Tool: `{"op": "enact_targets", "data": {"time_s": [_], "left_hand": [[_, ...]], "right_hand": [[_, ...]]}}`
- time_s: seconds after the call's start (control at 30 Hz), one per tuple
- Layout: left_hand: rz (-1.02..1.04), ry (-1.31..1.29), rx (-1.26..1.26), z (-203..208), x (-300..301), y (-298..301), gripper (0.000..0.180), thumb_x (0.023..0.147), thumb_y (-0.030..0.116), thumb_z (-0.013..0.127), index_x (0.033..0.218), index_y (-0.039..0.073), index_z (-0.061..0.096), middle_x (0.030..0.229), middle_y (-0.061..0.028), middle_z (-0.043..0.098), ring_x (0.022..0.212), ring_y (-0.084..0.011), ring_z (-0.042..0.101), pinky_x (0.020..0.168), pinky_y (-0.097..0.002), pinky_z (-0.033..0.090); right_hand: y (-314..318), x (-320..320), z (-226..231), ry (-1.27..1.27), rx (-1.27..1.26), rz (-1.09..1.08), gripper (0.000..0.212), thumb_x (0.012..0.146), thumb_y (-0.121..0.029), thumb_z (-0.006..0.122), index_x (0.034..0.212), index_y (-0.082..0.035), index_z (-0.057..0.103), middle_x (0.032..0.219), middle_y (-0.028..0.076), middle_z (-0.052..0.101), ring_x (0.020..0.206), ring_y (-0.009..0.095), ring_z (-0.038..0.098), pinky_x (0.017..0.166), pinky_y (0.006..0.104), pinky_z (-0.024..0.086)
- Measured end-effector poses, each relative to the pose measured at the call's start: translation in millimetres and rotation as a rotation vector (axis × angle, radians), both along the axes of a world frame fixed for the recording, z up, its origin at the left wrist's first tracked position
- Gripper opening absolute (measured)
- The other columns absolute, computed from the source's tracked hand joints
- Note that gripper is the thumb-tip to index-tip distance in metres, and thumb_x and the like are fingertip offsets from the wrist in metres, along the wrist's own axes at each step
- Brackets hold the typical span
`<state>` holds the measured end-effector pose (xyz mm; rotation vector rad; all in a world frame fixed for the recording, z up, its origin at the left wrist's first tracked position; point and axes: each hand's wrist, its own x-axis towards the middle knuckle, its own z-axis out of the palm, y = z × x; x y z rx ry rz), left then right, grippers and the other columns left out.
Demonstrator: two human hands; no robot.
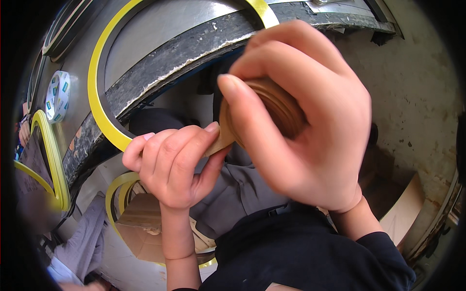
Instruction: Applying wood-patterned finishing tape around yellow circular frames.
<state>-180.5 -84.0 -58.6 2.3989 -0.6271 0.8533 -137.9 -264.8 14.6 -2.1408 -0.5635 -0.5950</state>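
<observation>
Nearest of all, the right hand (310, 111) is wrapping around a roll of brown tape (280, 103), thumb lying along its left side and fingers curling over its top; that grip is clamping firmly on the roll. The roll is sitting between the two hands, its layered face turning toward the right palm, so the right hand is plainly the nearer one.

And here's the key line: a short brown strip (223, 139) is leaving the roll and running down and left of it, straight to the left hand (174, 162). That hand is pinching the strip between thumb and curled fingers, just beside the roll, with barely any slack showing.

Left of the roll, a big yellow-edged ring (95, 82) is arching up from the left hand's outer side and going out of sight behind the right hand's knuckles. Whether either hand is gripping the ring, nobody can tell from here.

Below the roll, dark grey trousers (238, 182) are lying under the hands, with some room showing between. Lower left, a cardboard box (145, 225) is standing well apart. Beyond the roll, the bench's chipped edge (189, 43) is curving across, close behind the ring. Farther left of the roll, a white printed roll (58, 97) is resting; far right, a stained wall (420, 72) is closing off that side.
</observation>
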Motion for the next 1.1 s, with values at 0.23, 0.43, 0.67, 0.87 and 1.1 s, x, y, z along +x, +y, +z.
{"op": "enact_targets", "data": {"time_s": [0.23, 0.43, 0.67, 0.87, 1.1], "left_hand": [[-0.075, 0.003, 0.020, -5.9, -2.6, 14.2, 0.043, 0.078, 0.031, 0.083, 0.112, 0.014, 0.062, 0.098, 0.0022, 0.073, 0.094, -0.0163, 0.063, 0.095, -0.0367, 0.037], [-0.077, -0.049, -0.100, -41.0, -42.0, 22.0, 0.024, 0.092, 0.019, 0.059, 0.110, 0.005, 0.055, 0.091, -0.0061, 0.070, 0.089, -0.0238, 0.058, 0.079, -0.0358, 0.048], [-0.772, 1.106, -2.282, -57.4, 26.3, -39.1, 0.044, 0.104, 0.039, 0.051, 0.136, 0.009, 0.052, 0.128, -0.0107, 0.061, 0.114, -0.0198, 0.061, 0.090, -0.0380, 0.051], [-0.468, 1.263, -1.982, -90.0, 36.7, -38.2, 0.052, 0.102, 0.034, 0.057, 0.146, 0.008, 0.043, 0.133, -0.0060, 0.057, 0.122, -0.0176, 0.056, 0.098, -0.0332, 0.052], [-0.546, 1.059, -1.428, -77.7, 21.5, -58.6, 0.052, 0.105, 0.026, 0.055, 0.152, 0.012, 0.038, 0.144, -0.0071, 0.051, 0.131, -0.0200, 0.051, 0.108, -0.0377, 0.046]], "right_hand": [[15.9, 15.9, 9.3, 0.175, -0.255, -0.045, 0.018, 0.086, -0.008, 0.065, 0.070, -0.001, 0.065, 0.058, 0.008, 0.055, 0.051, 0.028, 0.057, 0.048, 0.0344, 0.044], [18.6, 27.8, 8.4, 0.182, -0.443, -0.026, 0.013, 0.082, -0.008, 0.067, 0.070, -0.004, 0.068, 0.060, 0.008, 0.058, 0.054, 0.028, 0.060, 0.050, 0.0353, 0.046], [27.9, 46.4, 8.1, 0.178, -0.640, 0.018, 0.008, 0.078, -0.008, 0.068, 0.071, -0.007, 0.071, 0.064, 0.008, 0.063, 0.058, 0.029, 0.064, 0.051, 0.0364, 0.049], [60.7, 56.0, 20.5, 0.198, -0.500, -0.199, 0.031, 0.083, -0.023, 0.059, 0.060, -0.005, 0.069, 0.059, 0.014, 0.065, 0.056, 0.033, 0.067, 0.051, 0.0428, 0.052], [30.1, 37.0, 16.9, 0.028, -0.263, -0.241, 0.027, 0.086, -0.021, 0.066, 0.063, -0.005, 0.066, 0.065, 0.010, 0.063, 0.060, 0.029, 0.062, 0.054, 0.0383, 0.050]]}}
